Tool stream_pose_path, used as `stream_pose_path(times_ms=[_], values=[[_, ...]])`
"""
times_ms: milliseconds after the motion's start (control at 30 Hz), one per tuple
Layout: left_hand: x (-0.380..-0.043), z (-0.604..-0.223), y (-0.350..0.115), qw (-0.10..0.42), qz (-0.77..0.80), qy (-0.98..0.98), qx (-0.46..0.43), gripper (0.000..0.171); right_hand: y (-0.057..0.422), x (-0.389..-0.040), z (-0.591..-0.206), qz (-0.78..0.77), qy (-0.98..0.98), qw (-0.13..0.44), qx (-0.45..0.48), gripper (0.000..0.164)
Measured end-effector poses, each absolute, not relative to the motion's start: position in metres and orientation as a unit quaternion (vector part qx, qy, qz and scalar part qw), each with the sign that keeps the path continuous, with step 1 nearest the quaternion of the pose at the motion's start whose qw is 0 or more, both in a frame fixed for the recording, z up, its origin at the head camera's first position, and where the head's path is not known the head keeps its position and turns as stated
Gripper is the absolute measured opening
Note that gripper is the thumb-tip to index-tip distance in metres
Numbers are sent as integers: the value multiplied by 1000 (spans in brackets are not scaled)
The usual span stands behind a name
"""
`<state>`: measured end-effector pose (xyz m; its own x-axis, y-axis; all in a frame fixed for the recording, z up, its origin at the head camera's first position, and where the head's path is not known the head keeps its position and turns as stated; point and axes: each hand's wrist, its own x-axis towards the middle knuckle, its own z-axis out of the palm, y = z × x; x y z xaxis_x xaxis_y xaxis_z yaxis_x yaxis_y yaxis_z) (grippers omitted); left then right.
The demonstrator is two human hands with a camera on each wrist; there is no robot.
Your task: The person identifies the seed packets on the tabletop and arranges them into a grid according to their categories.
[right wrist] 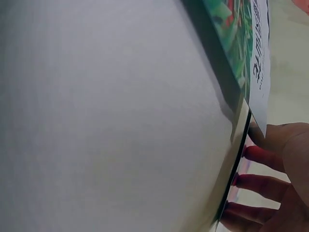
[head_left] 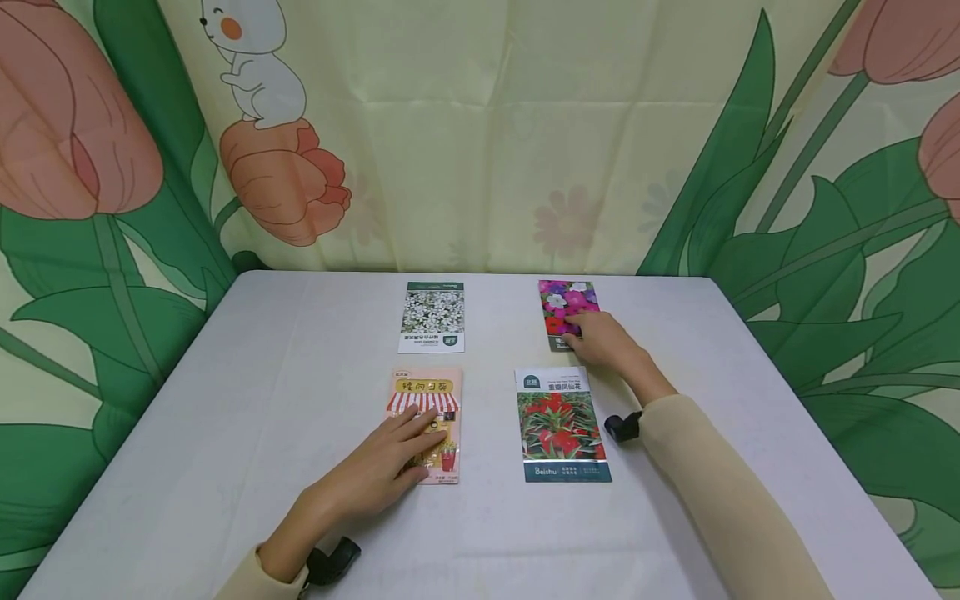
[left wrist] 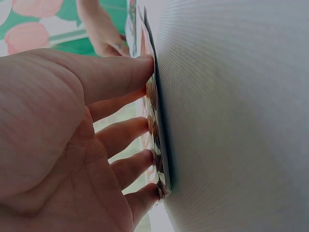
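Spread over a pink flower seed packet (head_left: 425,385) with a striped awning print, my left hand (head_left: 375,468) rests its fingertips on the front. In the left wrist view, the thumb and fingers (left wrist: 128,130) touch the packet's face (left wrist: 153,104), which lies flat. At the back right, my right hand (head_left: 606,342) touches a seed packet with pink and purple flowers (head_left: 557,293). Its fingers (right wrist: 263,186) lie extended against that packet in the right wrist view. Just nearer is a red-flower seed packet (head_left: 561,427). A white-flower seed packet (head_left: 432,312) lies at the back left.
The packets lie apart in two rows on a white-covered table (head_left: 225,433). A printed cloth backdrop (head_left: 465,167) hangs behind and at both sides. Black wrist cameras (head_left: 333,562) are worn under both wrists.
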<state>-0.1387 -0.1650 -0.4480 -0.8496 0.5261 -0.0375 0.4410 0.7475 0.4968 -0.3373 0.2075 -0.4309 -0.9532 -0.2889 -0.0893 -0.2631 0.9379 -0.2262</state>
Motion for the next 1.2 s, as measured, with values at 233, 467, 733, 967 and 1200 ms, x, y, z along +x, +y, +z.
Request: stream_pose_path(times_ms=[233,467,733,967,1200], values=[[-139,-449,-166,80,238,931,265,51,202,-341,-430,-97,982,56,-149,53],[-138,-449,-166,84,242,931,261,51,195,-343,-430,-90,982,58,-157,53],[-138,-450,-166,86,242,931,261,51,185,-342,-430,-101,980,62,-158,53],[-138,-449,-166,90,244,930,259,51,178,-342,-431,-103,981,65,-153,53],[-138,-449,-166,88,241,931,258,51,169,-338,-429,-104,979,59,-162,53]])
